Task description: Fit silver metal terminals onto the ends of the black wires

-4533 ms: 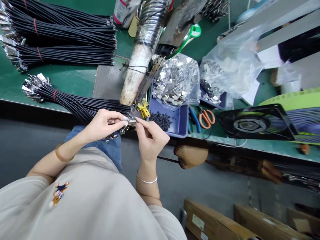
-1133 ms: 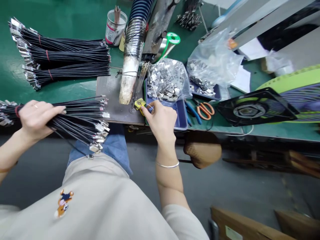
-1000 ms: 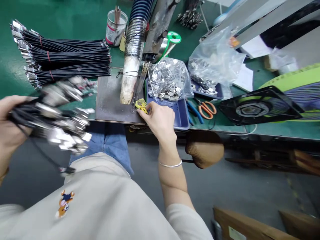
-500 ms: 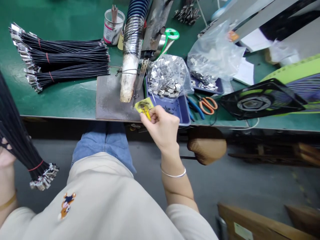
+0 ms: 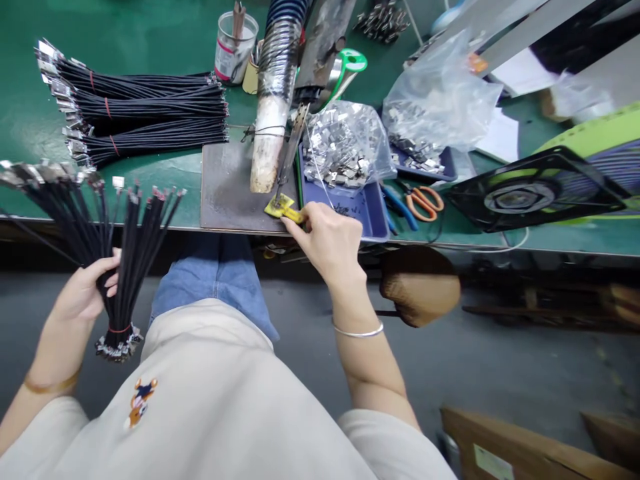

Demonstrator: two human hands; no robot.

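My left hand [image 5: 87, 287] is closed round a bundle of black cables [image 5: 123, 287], over the floor in front of the bench edge. A red band ties the bundle low down near its metal connectors, and its upper ends fan out over the green bench. With its fingers pinched, my right hand [image 5: 327, 233] grips a yellow, dark-stained pad [image 5: 280, 205], which looks like a soldering sponge. The pad is at the tip of a mounted soldering iron [image 5: 294, 137], above a brown board [image 5: 227, 190]; whether they touch is hard to tell.
Several banded cable bundles [image 5: 150, 107] lie at the back left. A fume hose [image 5: 270, 127] hangs beside the iron. Right of it are a blue tray [image 5: 375, 213], a bag of metal connectors [image 5: 345, 143], a solder spool [image 5: 354, 60], pliers [image 5: 400, 207], orange-handled scissors [image 5: 425, 202] and a fan [image 5: 525, 193].
My left hand has come right with the cable bundle, which now shows its fanned ends. My right hand has turned the yellow pad flatter, near the iron's tip. The view has shifted slightly.
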